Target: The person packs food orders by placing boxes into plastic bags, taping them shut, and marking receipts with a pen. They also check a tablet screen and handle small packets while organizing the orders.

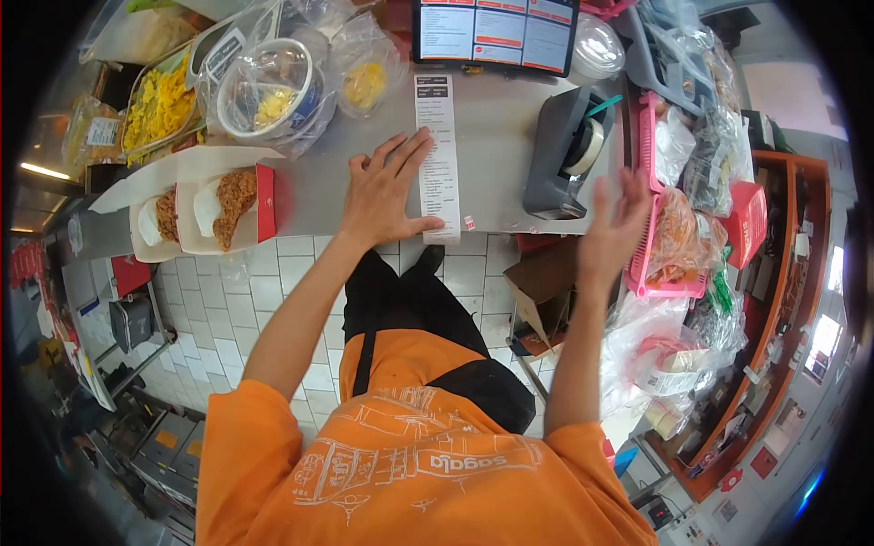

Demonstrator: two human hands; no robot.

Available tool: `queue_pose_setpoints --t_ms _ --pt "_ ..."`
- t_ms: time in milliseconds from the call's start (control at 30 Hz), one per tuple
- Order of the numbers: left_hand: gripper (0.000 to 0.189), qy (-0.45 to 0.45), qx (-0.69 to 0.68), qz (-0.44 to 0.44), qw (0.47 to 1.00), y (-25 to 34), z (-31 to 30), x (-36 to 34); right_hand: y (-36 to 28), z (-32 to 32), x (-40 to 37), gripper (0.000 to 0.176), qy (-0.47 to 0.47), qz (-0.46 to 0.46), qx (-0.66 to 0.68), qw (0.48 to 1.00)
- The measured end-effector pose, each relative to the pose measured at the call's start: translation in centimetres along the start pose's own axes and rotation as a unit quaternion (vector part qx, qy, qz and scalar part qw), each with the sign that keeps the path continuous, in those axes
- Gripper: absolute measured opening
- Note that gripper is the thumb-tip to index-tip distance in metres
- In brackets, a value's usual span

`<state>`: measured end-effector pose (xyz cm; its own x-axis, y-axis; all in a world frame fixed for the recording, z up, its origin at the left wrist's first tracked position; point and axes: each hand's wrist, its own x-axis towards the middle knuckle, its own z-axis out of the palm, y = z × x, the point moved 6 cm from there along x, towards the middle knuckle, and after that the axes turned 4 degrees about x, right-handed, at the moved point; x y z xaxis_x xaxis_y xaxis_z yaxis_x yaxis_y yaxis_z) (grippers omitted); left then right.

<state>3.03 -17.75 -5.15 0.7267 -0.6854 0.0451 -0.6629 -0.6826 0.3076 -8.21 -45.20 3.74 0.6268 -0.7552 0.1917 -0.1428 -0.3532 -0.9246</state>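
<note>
Your left hand [390,191] spread wide, touching the receipt [439,173] | receipt on grey worktop [492,146], end past near edge | your blurred right hand [612,227] splayed, near pink basket [642,250] | white-tiled floor [469,287] below

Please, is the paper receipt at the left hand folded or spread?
Spread: the receipt lies lengthwise on the table, print showing, left hand partly on it.

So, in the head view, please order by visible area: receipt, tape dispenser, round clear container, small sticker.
1. Tape dispenser
2. Receipt, partly covered by the left hand
3. Round clear container
4. Small sticker
</note>
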Motion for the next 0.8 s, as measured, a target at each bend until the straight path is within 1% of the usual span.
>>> queue_pose_setpoints --t_ms 33,100,167,200,267,300,333,400,433,500,567,633,667,733,767,800 --pt "0.12 -0.003 0.0 -0.003 1.0 0.0 -0.1 -0.1 0.0 -0.4 2.5 0.064 -0.003 -0.024 -0.015 1.0" --pt "0.129 -0.007 0.0 -0.022 1.0 0.0 -0.2 0.2 -1.0 1.0 7.2 0.061 0.001 -0.105 -0.116 0.988" --pt "0.132 -0.006 -0.002 -0.024 1.0 0.1 -0.2 0.3 0.4 2.7 10.9 0.055 -0.064 -0.115 -0.288 0.948" --pt "0.134 -0.006 -0.005 -0.026 1.0 0.0 -0.2 0.3 0.8 2.9 11.9 0.055 -0.062 -0.11 -0.287 0.95" --pt "0.135 -0.007 -0.001 -0.023 1.0 0.0 -0.1 0.5 2.0 3.6 13.0 0.048 -0.112 -0.053 -0.253 0.959" --pt "0.136 -0.002 0.002 -0.025 1.0 -0.1 -0.1 0.5 2.3 3.6 13.0 0.044 -0.103 -0.044 -0.267 0.957" --pt "0.136 -0.005 0.002 -0.027 1.0 -0.2 0.0 0.4 2.5 3.8 12.9 0.044 -0.106 -0.041 -0.266 0.957" --pt "0.125 0.014 0.002 -0.011 1.0 -0.1 -0.2 0.4 2.6 4.1 12.6 0.049 -0.11 -0.033 -0.235 0.965" --pt "0.125 0.012 0.002 -0.013 1.0 -0.2 0.2 0.5 1.6 4.2 11.7 0.057 -0.099 -0.051 -0.22 0.969" --pt "0.109 0.023 0.026 -0.018 0.999 -0.6 0.7 0.5 -0.4 2.4 8.1 0.062 -0.026 0.047 -0.094 0.994" --pt "0.106 0.026 0.021 -0.02 0.999 -0.4 0.4 0.7 1.7 0.0 3.3 0.069 0.037 0.047 0.04 0.997" --pt "0.103 0.027 0.013 -0.025 0.999 -0.6 0.2 0.7 3.7 0.9 -2.6 0.084 -0.014 0.039 -0.002 0.999" --pt "0.103 0.03 0.007 -0.028 0.999 -0.7 0.2 0.8 3.9 2.0 -4.3 0.099 -0.055 0.102 -0.068 0.991" --pt "0.103 0.025 -0.006 -0.027 0.999 -0.3 0.4 0.4 6.1 3.4 -5.2 0.096 -0.005 0.173 0.067 0.983" --pt "0.104 0.026 0.018 -0.018 0.999 -0.2 0.4 0.5 7.0 3.7 -4.9 0.096 -0.003 0.172 0.064 0.983" --pt "0.105 0.028 0.044 -0.009 0.999 -0.1 0.2 0.7 7.0 4.1 -4.2 0.091 0.002 0.13 0.026 0.991"
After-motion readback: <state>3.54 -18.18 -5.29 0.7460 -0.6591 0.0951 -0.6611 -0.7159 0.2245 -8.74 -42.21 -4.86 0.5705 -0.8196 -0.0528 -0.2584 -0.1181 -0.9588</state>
